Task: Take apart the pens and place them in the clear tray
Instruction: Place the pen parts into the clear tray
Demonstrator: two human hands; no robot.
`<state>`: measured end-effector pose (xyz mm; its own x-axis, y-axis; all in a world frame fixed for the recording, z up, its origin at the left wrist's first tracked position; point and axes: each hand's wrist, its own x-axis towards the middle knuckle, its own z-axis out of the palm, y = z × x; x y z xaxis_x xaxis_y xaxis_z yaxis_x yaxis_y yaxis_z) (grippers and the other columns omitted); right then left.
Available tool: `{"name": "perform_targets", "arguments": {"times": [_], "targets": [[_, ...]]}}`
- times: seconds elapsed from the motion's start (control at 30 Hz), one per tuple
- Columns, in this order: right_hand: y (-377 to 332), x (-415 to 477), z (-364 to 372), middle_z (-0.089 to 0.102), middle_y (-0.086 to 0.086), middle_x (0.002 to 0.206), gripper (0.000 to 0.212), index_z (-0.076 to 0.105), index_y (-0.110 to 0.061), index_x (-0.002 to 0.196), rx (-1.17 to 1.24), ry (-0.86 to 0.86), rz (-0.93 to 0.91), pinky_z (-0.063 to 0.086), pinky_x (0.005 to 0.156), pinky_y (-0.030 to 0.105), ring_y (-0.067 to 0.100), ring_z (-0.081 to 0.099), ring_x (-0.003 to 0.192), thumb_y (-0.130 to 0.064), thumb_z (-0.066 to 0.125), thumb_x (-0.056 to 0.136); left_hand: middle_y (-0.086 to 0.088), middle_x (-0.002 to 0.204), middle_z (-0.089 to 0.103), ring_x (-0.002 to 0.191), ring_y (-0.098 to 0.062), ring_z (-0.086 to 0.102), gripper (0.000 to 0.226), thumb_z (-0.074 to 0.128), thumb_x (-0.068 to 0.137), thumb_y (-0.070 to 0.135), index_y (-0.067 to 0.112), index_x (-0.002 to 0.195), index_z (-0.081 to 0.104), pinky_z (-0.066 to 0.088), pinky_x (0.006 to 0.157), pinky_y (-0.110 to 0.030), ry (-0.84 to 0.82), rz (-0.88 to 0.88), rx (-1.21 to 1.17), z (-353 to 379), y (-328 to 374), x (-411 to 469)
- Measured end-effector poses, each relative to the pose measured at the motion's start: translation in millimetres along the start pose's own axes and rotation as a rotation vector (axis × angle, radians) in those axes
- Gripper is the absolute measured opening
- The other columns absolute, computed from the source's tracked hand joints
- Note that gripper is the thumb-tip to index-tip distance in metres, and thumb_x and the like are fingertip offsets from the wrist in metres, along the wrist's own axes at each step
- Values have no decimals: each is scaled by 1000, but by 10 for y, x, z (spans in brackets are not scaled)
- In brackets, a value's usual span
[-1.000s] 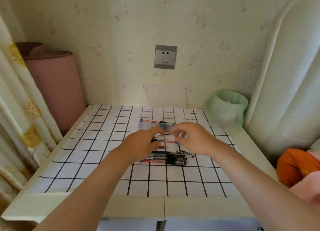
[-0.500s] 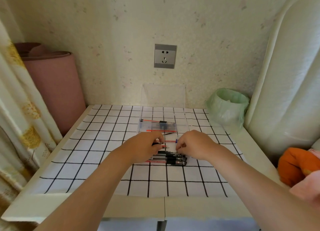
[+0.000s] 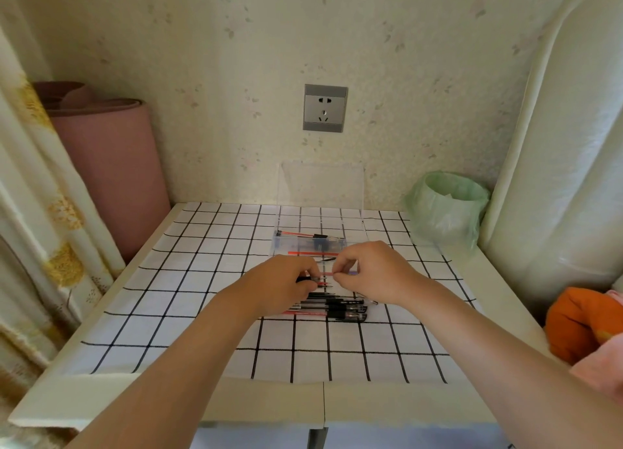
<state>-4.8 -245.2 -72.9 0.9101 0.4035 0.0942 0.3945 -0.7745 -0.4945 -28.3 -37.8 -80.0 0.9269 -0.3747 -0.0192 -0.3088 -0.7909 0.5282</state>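
A pile of black and red pens (image 3: 332, 308) lies on the checked cloth just below my hands. My left hand (image 3: 283, 285) grips the black end of one pen. My right hand (image 3: 374, 273) pinches the thin red refill (image 3: 326, 273) that shows between the two hands. Behind them stands the clear tray (image 3: 279, 243), its lid raised against the wall, with red refills and a black pen part (image 3: 320, 237) inside. Another red refill (image 3: 312, 253) lies at the tray's near edge.
A green bag-lined bin (image 3: 445, 209) stands at the table's back right. A pink rolled mat (image 3: 108, 165) leans at the left by the curtain. An orange cloth (image 3: 580, 324) lies off the right edge. A wall socket (image 3: 324, 108) is above the tray.
Both hands came down from the tray toward the pen pile and took hold of one pen. They have now drawn slightly apart, and a red refill shows between them.
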Motion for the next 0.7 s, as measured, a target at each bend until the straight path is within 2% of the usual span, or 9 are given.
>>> {"name": "perform_targets", "arguments": {"times": [0.23,0.43,0.57,0.7], "targets": [[-37,-15,66,66,-20,79,6,73,-32,85,161,-16,-5,41,59,13,-5,55,61,-29,75,81,9,73,60,62,-6,54,7,54,96,31,35,96,60,45,60,-22,-1,20,-8,-8,-6,-6],[-98,-31,79,66,-18,78,6,74,-31,87,183,-14,-24,39,57,8,-8,56,62,-29,76,82,12,69,57,58,-3,51,7,55,96,31,32,99,62,37,56,-15,-1,37,-29,-16,22,-20],[-125,-29,83,67,-16,80,7,75,-30,89,204,-2,-36,39,56,8,-8,55,61,-28,75,83,12,76,61,65,-2,56,6,58,93,36,32,97,60,40,59,-15,21,17,-68,-16,29,-13],[-138,-30,85,67,-13,81,9,76,-28,90,240,16,-53,39,54,8,-5,52,55,-25,77,81,8,86,65,75,-6,61,10,63,91,33,27,98,58,51,66,-22,38,-16,-162,-34,30,-5]]}}
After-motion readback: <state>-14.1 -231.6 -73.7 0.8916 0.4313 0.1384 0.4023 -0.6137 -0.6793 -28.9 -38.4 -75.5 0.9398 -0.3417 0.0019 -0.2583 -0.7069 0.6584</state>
